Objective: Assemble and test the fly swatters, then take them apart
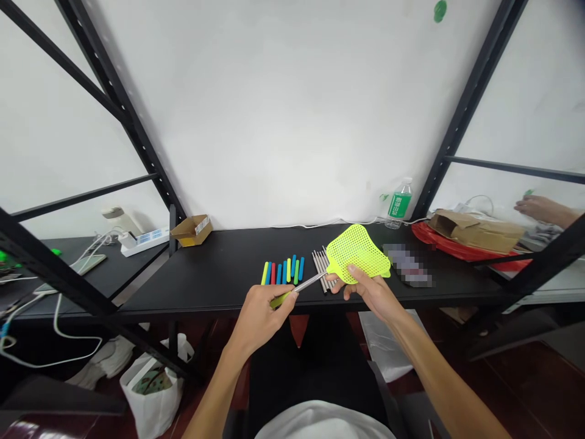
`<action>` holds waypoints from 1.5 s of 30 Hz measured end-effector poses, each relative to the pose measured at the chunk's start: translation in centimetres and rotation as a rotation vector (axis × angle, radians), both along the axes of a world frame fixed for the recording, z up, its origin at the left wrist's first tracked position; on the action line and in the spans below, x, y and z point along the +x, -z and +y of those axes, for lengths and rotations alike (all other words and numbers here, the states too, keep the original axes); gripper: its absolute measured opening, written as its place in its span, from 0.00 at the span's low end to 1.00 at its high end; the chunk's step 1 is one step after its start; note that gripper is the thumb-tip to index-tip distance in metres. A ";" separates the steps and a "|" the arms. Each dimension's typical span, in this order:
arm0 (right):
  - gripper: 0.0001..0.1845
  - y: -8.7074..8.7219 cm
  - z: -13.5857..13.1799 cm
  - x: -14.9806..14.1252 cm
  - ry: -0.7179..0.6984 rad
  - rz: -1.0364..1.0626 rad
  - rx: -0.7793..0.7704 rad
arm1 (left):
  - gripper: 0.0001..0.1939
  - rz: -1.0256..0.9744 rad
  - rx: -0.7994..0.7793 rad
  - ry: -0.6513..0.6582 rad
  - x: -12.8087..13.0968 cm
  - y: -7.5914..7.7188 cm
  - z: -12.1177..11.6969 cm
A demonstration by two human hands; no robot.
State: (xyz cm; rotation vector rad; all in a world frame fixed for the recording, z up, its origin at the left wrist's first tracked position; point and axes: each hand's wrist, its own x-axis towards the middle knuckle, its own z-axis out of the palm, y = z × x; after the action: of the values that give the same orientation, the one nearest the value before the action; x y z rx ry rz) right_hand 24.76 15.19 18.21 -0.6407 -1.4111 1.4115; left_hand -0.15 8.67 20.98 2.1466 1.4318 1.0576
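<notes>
A yellow-green fly swatter [356,247] with a perforated head and a thin metal rod is held in front of me, over the table's near edge. Its yellow-green handle end is gripped by my left hand [265,314], fingers wrapped round it. My right hand [368,289] holds the lower part of the head, thumb on top and fingers beneath. Behind the rod lie several coloured handle tubes [280,273] in blue, yellow, green and red, side by side. Several thin metal rods [319,262] lie next to them, partly hidden by the swatter head.
On the black table [219,268] an open cardboard box [192,230] stands at the left. A plastic bottle [400,204] stands at the back right, near a blurred item [406,265]. Further right are a red bag [434,241], cardboard [475,231] and another person's hand [543,209]. Black shelf posts flank me.
</notes>
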 end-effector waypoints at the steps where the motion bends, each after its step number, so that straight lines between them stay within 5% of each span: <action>1: 0.16 0.0 0.0 0.0 -0.003 -0.006 0.001 | 0.21 -0.002 0.006 0.000 0.0 0.0 0.0; 11: 0.20 0.4 0.6 0.3 -0.008 -0.181 -0.022 | 0.19 0.005 -0.021 -0.062 -1.3 1.2 1.1; 13: 0.20 0.4 1.2 0.8 -0.027 -0.281 -0.039 | 0.20 0.030 -0.003 -0.212 -3.5 1.7 2.7; 17: 0.19 0.7 2.5 1.9 0.060 -0.388 -0.060 | 0.20 0.232 -0.034 -0.720 -9.2 3.3 6.7; 20: 0.18 1.1 3.1 2.2 0.110 -0.459 -0.020 | 0.23 0.400 -0.100 -0.840 -11.7 5.4 9.0; 27: 0.13 2.8 3.3 1.5 0.308 -0.801 0.246 | 0.22 0.533 -0.031 -0.817 -12.8 9.8 10.3; 32: 0.13 3.0 4.2 -1.3 0.412 -1.211 0.357 | 0.22 0.489 0.109 -0.821 -10.5 8.8 9.0; 36: 0.13 2.0 6.9 -5.2 0.420 -1.523 0.385 | 0.20 0.477 0.075 -0.681 -6.9 8.0 8.0; 45: 0.15 1.5 9.4 -8.7 0.345 -1.595 0.363 | 0.19 0.431 -0.033 -0.648 -5.7 8.9 7.2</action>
State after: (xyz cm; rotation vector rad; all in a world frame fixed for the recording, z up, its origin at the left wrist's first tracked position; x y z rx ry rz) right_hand 16.07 24.56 16.68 -1.8207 -2.4247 0.1013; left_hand -5.87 15.86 12.11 2.0018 2.4334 0.7580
